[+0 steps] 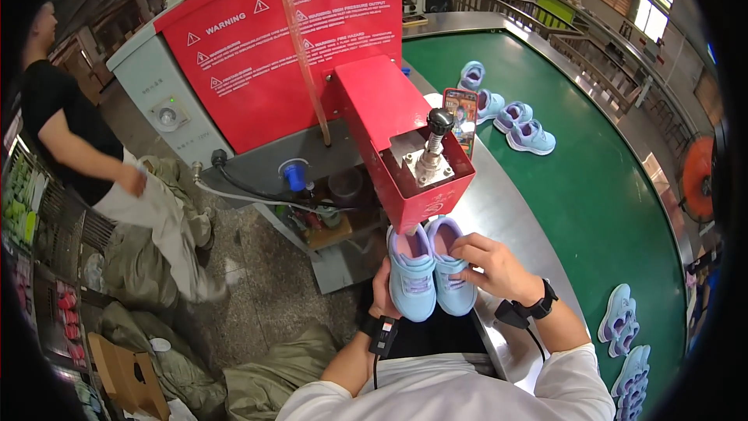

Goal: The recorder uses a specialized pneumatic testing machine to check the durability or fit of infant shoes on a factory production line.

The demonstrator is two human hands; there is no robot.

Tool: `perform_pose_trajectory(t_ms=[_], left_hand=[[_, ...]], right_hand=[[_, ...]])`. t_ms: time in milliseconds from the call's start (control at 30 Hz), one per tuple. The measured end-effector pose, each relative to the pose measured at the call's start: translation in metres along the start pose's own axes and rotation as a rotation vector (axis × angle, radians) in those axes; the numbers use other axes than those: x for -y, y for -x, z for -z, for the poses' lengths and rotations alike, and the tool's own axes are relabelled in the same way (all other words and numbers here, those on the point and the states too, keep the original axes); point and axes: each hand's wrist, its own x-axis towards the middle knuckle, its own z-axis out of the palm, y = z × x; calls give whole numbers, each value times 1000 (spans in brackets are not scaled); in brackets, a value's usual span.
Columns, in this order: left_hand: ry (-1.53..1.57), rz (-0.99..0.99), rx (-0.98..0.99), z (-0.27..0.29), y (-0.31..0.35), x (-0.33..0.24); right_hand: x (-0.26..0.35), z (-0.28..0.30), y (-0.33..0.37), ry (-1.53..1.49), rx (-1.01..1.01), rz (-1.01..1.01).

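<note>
Head view shows our forearms rising from the near edge in white sleeves, bent inward so both hands meet under the red machine head (pixel 405 136). Our left hand (pixel 382 292) is mostly hidden behind the left blue shoe (pixel 411 281), gripping it from the side. Our right hand (pixel 491 265) curls its fingers over the right blue shoe (pixel 452 277). We hold the pair side by side, touching, above the table (pixel 499 203), just below the press.

White sleeves pushed up the forearms, a black band with a cable on each wrist (the right one watch-like).
</note>
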Motion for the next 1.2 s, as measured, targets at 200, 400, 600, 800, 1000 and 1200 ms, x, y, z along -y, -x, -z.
perform_pose_trajectory(t_ms=[200, 400, 600, 800, 1000, 1200], left_hand=[[-82, -68, 41, -32, -26, -12], [-71, -48, -16, -47, -9, 0], [53, -87, 21, -29, -8, -15], [-132, -235, -118, -43, 3, -49], [-276, -322, -117, -73, 5, -55], [-169, -260, -202, -75, 17, -36]], right_hand=[[3, 19, -15, 11, -102, 78], [2, 16, -4, -42, -84, 49], [8, -8, -16, -166, -114, -79], [12, -39, -35, -166, -210, 9], [27, -27, -44, -89, -251, 80], [28, -23, -27, -132, -251, 68]])
